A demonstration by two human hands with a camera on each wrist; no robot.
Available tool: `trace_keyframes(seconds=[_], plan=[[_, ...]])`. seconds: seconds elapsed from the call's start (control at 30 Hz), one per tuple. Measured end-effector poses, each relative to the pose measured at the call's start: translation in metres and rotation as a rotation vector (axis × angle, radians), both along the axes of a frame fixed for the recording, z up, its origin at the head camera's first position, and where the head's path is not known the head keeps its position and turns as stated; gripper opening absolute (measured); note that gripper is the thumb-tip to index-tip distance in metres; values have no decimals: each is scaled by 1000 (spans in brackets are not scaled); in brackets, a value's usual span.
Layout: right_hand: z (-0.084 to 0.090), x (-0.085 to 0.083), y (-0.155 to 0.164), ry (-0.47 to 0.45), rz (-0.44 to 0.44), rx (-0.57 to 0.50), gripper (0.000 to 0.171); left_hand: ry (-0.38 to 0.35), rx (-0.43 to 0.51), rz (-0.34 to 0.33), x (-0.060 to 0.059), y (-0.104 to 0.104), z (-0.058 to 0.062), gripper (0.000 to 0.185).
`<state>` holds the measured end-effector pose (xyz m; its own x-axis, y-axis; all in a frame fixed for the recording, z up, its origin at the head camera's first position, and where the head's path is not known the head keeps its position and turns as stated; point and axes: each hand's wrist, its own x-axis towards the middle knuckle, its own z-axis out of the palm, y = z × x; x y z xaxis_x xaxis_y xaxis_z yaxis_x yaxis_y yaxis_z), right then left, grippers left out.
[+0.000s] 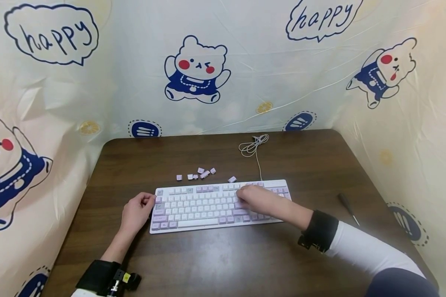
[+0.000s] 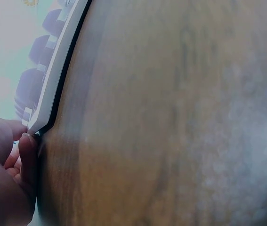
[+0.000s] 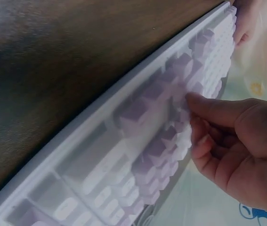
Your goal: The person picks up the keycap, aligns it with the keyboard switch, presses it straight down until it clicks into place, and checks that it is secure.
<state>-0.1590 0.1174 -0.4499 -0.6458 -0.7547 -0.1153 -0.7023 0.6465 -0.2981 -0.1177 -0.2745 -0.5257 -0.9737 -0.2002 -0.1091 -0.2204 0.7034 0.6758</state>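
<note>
Keyboard [image 1: 220,205] on dark wooden table [image 1: 215,260], cartoon-bear curtains [image 1: 197,70] around.

Looks like a makeshift recording booth rather than a lived-in room. Walled on three sides by a cream sheet [image 1: 245,53] printed with cartoon bears and "happy" bubbles, closed round a dark wood table [image 1: 223,264]. Holds only a keyboard [image 1: 193,206], loose keycaps [image 1: 204,174] and a small tool [image 1: 348,208].

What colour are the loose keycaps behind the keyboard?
The keycaps are pale purple and white, clearest in the head view.
</note>
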Motion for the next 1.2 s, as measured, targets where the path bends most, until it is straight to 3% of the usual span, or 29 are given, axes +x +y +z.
trace_keyframes(seconds=[0.33,0.57,0.87,1.2], plan=[[11,-3,-18,-96,-98,125,14,-1,0,-3,2,0,0,34],[13,-7,-26,-119,-98,155,15,0,-5,0,1,1,-1,33],[13,-8,-28,-25,8,201,16,-4,-3,2,0,2,0,33],[15,-5,-27,24,5,260,7,9,-10,4,-2,0,-1,32]])
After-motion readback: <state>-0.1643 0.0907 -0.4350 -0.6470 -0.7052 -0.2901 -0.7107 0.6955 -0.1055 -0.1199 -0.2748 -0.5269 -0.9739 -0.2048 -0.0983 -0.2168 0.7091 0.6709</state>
